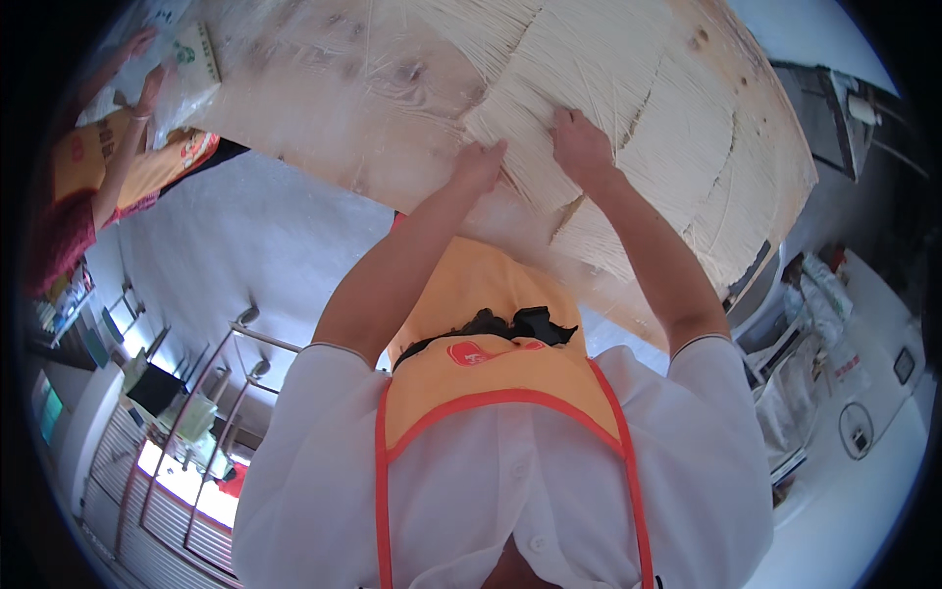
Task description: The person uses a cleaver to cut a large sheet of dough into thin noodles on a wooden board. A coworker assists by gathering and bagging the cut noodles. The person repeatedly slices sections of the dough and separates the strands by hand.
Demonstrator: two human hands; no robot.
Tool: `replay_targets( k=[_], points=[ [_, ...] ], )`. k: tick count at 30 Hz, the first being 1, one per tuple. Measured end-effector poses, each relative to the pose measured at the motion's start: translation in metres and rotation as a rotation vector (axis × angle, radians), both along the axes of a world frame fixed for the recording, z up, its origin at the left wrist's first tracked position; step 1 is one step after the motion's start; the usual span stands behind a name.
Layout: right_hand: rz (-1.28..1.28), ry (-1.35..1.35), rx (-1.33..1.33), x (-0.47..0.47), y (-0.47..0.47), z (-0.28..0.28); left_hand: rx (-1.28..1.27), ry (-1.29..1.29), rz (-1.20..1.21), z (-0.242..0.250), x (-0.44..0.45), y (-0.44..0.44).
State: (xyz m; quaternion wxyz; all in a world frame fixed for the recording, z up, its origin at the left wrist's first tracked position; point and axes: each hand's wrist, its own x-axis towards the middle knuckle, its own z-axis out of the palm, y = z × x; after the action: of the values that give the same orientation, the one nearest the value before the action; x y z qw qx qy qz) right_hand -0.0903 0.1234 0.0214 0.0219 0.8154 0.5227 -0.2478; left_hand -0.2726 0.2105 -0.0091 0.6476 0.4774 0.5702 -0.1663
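Thin, pale strands that look like cut noodles (684, 132) lie in flat, side-by-side sections on a floury wooden work board (324, 125). At the near left edge of one section is my left hand (478, 166), its thumb and fingertips close together by the strands. My right hand (581, 143) rests on the same section, a little to the right, with fingers curled down onto it. Whether either hand grips any strands cannot be made out. Dark gaps part the sections to the right of my right hand.
At the upper left a co-worker's hands (151, 88) handle clear plastic and a printed packet (197, 55) on the board. A metal rack (221, 383) stands at lower left. Bags (828, 294) lie on a white surface at right, beyond the board's edge.
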Motion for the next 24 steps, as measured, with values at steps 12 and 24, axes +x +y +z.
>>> replay_targets(
  k=[12,24],
  points=[
    [-0.033,0.13,-0.015,-0.015,-0.002,-0.004,0.255,0.033,0.434,-0.026,0.016,-0.059],
    [-0.069,0.157,0.058,-0.03,-0.018,-0.021,0.28,0.239,0.491,0.009,0.034,-0.062]
  ],
)
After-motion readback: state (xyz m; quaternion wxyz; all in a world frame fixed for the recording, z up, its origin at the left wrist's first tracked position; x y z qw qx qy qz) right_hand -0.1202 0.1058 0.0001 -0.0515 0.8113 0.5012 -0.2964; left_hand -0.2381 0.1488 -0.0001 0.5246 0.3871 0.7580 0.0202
